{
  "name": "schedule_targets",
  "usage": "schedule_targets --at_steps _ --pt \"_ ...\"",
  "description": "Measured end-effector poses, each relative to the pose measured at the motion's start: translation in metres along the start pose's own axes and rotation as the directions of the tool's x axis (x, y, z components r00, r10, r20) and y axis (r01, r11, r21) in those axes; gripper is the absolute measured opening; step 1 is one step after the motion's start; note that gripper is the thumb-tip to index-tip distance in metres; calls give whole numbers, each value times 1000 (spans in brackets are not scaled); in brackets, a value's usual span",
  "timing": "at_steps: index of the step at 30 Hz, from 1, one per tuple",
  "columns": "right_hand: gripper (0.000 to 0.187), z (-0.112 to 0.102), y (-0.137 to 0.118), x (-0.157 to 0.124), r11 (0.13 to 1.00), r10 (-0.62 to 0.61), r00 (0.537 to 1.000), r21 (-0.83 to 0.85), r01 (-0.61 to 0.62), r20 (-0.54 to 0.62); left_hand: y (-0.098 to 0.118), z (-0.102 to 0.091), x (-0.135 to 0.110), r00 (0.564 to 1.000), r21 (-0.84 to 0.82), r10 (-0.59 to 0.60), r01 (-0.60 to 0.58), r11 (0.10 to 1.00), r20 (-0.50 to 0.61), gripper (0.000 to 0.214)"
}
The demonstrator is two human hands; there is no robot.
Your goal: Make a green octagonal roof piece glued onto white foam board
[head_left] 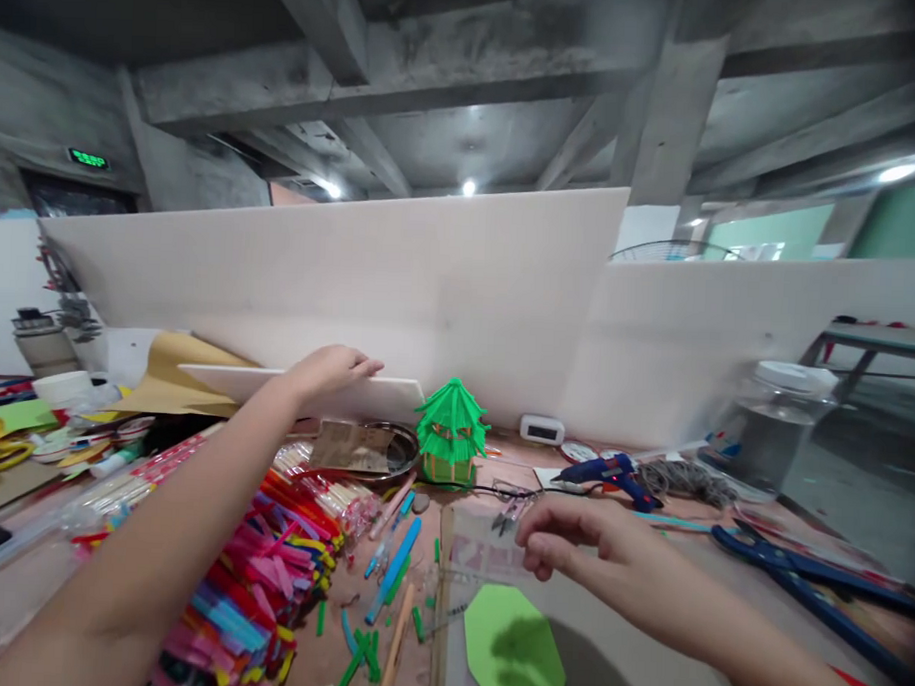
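My left hand [333, 369] reaches to the back and is closed over the top edge of a white board [381, 392]; its fingertips are partly hidden behind it. Loosely curled, my right hand [575, 535] hovers above the work mat with nothing visible between its fingers. Under it lies a light green paper octagon [511, 640], with the hand's shadow on it. Between my hands stands a small green pagoda-like house [452, 433] with a layered roof. Small scissors [506, 515] lie just behind my right fingers.
Bundles of colourful pipe cleaners [261, 576] fill the left side. A blue glue gun [607, 473], large blue-handled cutters [810, 575] and a clear jar [770, 424] are at right. A blue pen [395, 569] and green scraps lie mid-table. A tall white panel [429, 292] stands behind.
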State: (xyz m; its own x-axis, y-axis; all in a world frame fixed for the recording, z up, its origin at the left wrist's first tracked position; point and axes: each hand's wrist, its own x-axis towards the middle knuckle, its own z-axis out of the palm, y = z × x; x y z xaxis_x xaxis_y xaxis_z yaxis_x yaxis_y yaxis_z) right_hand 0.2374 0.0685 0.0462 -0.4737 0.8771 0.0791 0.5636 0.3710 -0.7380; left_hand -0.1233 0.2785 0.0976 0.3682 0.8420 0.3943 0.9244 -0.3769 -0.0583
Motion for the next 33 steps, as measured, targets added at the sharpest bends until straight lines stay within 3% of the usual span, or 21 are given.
schedule_targets --at_steps 5,11,15,19,22,24,27,29,30,31,32,33 --pt "27 0 0 -2 1000 -4 1000 -21 4 -11 -22 -11 -7 994 39 -111 112 993 -23 36" --pt "28 -3 -4 -8 999 -17 999 -48 15 -27 -36 -13 8 955 68 -198 188 980 219 34" --pt "27 -4 -3 -9 998 -18 1000 -65 16 -26 -36 -13 1 945 105 -213 193 976 247 34" --pt "27 -7 -1 -11 998 -32 999 -62 29 -41 -31 -14 -9 964 132 -232 215 968 133 32" --pt "26 -9 -4 -14 999 -27 998 -42 25 -48 -23 -27 -19 956 117 -266 281 953 -125 27" --pt "25 -11 -8 -15 999 -29 997 -46 26 -68 -14 -45 -31 885 79 -297 345 935 -358 41" --pt "32 -16 -11 -15 999 -52 982 -25 48 -182 11 -82 -56 703 -8 -307 395 919 -642 46" --pt "36 -23 -11 -15 994 -68 931 56 95 -358 36 -100 -75 558 -91 -307 381 920 -771 44" --pt "39 -27 -10 -16 985 -74 886 107 137 -457 50 -106 -84 445 -229 -335 275 934 -831 41" --pt "46 -32 -9 -18 971 -80 836 147 189 -543 65 -108 -92 400 -272 -347 234 934 -848 41" --pt "58 -37 -9 -20 957 -89 791 168 237 -605 80 -107 -98 415 -314 -365 189 930 -833 40" --pt "72 -41 -9 -24 947 -105 760 170 274 -641 95 -103 -104 484 -462 -444 90 882 -754 40"
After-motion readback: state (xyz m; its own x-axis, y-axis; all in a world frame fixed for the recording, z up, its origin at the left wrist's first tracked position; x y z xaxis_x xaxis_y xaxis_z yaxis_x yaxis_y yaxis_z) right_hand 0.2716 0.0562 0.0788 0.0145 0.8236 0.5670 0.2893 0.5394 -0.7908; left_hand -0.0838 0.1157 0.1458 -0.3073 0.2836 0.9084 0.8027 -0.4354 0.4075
